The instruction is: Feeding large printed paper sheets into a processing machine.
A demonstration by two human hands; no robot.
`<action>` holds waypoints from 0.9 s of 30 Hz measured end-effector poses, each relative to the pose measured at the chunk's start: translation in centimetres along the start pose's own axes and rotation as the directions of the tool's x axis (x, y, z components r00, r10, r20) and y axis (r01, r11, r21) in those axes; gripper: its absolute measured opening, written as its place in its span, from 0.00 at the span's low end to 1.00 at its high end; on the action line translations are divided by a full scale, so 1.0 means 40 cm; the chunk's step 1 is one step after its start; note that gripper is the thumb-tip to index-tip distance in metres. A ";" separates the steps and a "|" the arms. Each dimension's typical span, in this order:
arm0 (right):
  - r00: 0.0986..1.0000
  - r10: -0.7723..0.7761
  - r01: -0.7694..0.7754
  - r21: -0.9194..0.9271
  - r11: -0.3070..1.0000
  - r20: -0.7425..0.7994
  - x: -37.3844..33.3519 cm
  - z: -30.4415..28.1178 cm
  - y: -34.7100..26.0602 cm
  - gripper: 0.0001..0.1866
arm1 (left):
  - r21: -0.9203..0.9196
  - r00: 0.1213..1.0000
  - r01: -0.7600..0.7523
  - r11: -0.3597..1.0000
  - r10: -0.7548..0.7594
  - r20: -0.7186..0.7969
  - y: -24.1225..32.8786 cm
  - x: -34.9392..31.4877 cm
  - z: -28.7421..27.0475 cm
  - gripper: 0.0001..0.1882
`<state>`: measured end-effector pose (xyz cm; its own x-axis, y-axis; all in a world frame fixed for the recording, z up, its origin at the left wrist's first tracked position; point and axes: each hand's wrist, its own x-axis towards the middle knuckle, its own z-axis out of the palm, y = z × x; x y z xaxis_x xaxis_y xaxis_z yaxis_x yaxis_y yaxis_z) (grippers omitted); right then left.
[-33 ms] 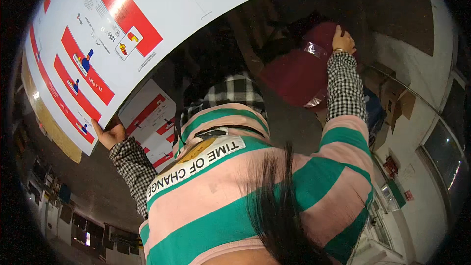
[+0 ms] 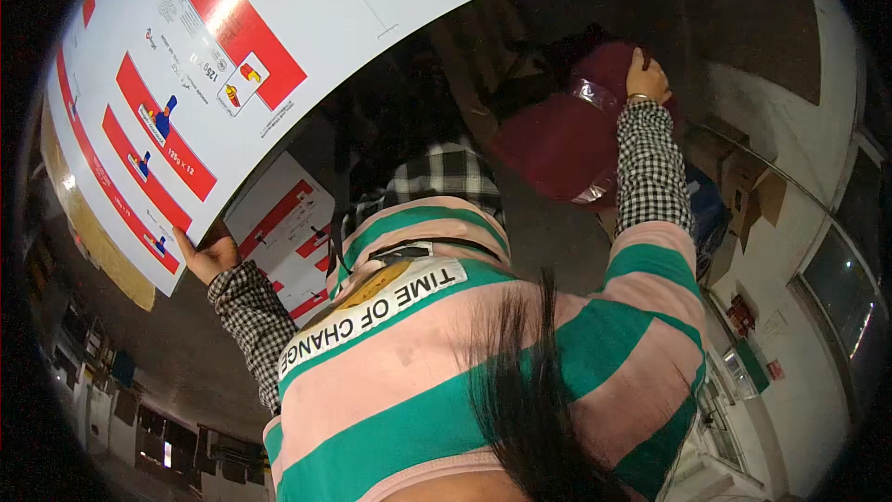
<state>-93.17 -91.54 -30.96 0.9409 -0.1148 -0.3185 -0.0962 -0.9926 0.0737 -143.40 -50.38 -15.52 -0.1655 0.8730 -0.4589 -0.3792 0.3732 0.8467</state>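
Note:
My left hand (image 2: 214, 257) is at the near corner of a large white printed sheet (image 2: 316, 28) with red panels and small blue figures. Its thumb lies against the sheet's edge, and the other fingers are curled and partly hidden. Farther right, my right hand (image 2: 649, 80) is closed over the upper edge of a dark red padded chair (image 2: 548, 144). Shiny clear tape is wrapped around that chair in two places. Both forearms wear black-and-white checked sleeves.
Another printed sheet (image 2: 279, 228) lies lower down, beside my left forearm. Cardboard boxes (image 2: 739, 191) stand on the right, near a pale wall (image 2: 799, 116). A yellowish board edge (image 2: 107, 256) shows under the large sheet at the left.
Hardly anything differs. The right hand and the dark red chair sit very slightly farther left in the picture; the left hand stays at the sheet's corner.

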 end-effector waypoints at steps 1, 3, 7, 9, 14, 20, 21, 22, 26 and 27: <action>1.000 -0.012 0.012 0.023 1.000 0.016 -0.007 -0.015 -0.005 0.35 | -0.006 1.000 0.004 1.000 -0.004 0.009 -0.005 0.001 0.003 0.22; 0.998 0.009 -0.012 0.056 0.998 0.054 0.020 -0.025 0.005 0.35 | -0.013 1.000 0.007 1.000 -0.007 0.010 -0.003 -0.001 0.002 0.23; 0.994 0.066 -0.076 0.126 0.989 0.085 0.060 -0.062 -0.003 0.35 | 0.028 1.000 0.013 1.000 -0.013 0.009 -0.007 -0.001 -0.008 0.23; 0.990 0.108 -0.064 0.398 0.915 -0.091 0.139 -0.057 0.002 0.40 | -0.037 0.999 0.035 0.999 -0.034 0.036 -0.044 -0.016 0.033 0.23; 0.982 -0.057 -0.181 0.982 -0.060 0.178 0.302 -0.314 -0.191 0.53 | -0.126 0.998 0.009 0.992 -0.017 -0.065 -0.016 -0.038 0.019 0.24; 0.911 -0.410 -0.088 0.960 -0.266 -0.031 0.435 -0.482 -0.281 0.27 | -0.144 0.995 0.079 0.986 -0.086 -0.043 0.048 0.035 -0.053 0.22; 0.947 -0.322 -0.101 0.949 -0.297 0.000 0.574 -0.464 -0.199 0.28 | -0.189 0.981 0.054 0.980 -0.088 -0.172 0.051 0.067 -0.023 0.23; 0.931 -0.355 -0.175 0.961 -0.214 0.091 0.596 -0.454 -0.200 0.30 | -0.203 0.941 0.005 0.979 -0.073 -0.330 0.091 0.077 -0.037 0.24; 0.977 -0.195 -0.113 0.986 -0.124 0.088 0.443 -0.481 -0.331 0.34 | -0.130 0.873 -0.249 0.960 0.165 -0.458 0.231 0.160 -0.293 0.25; 0.974 -0.223 -0.078 0.978 -0.191 0.034 0.484 -0.503 -0.305 0.34 | -0.098 0.853 -0.264 0.960 0.184 -0.489 0.239 0.195 -0.329 0.24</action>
<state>-67.24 -80.88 -19.01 0.9272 0.1085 -0.3586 -0.3724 0.1611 -0.9140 -160.28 -44.15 -14.54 -0.6558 0.6598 -0.3669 -0.4098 0.0970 0.9070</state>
